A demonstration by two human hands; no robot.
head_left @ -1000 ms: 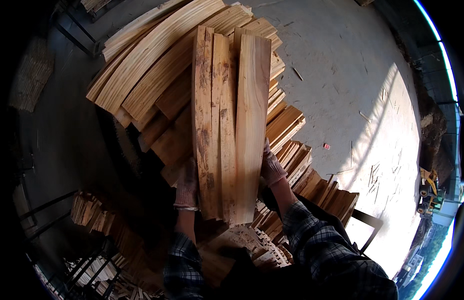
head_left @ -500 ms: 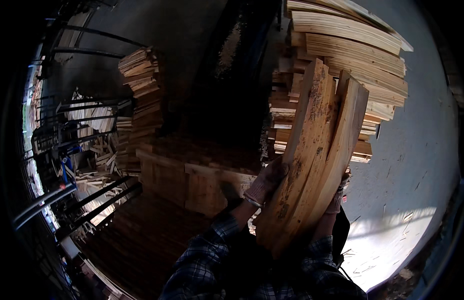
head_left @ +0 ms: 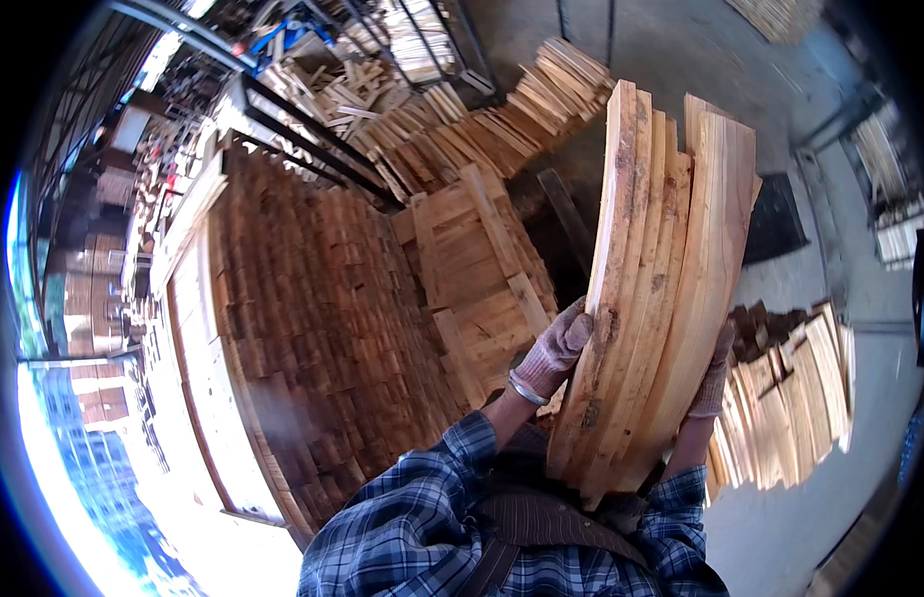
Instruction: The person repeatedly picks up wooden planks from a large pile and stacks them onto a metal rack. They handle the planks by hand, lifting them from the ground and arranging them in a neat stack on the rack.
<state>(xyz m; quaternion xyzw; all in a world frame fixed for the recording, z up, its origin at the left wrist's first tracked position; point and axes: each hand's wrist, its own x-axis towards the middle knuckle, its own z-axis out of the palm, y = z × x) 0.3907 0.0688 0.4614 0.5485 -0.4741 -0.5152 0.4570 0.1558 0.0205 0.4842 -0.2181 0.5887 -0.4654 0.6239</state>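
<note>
Between my two gloved hands I hold a bundle of long wooden boards (head_left: pixel 651 269), stood on edge face to face, with their far ends uneven. My left hand (head_left: pixel 556 353) is closed on the bundle's left side, its thumb on the outer board. On the opposite side my right hand (head_left: pixel 716 373) presses against the outermost board; its fingers are partly hidden behind the wood. The near ends of the boards reach back close to my body.
A large stack of brown boards (head_left: pixel 313 308) rises at my left, beside a wooden pallet (head_left: pixel 482 264). Leaning rows of boards (head_left: pixel 527 109) lie beyond it. To my right stands another stack of pale boards (head_left: pixel 785 398). Dark metal bars (head_left: pixel 303 134) cross the upper left.
My view has swung to the left, bringing the large brown stack into sight, and the picture is brighter. The bundle of boards stays gripped in both hands.
</note>
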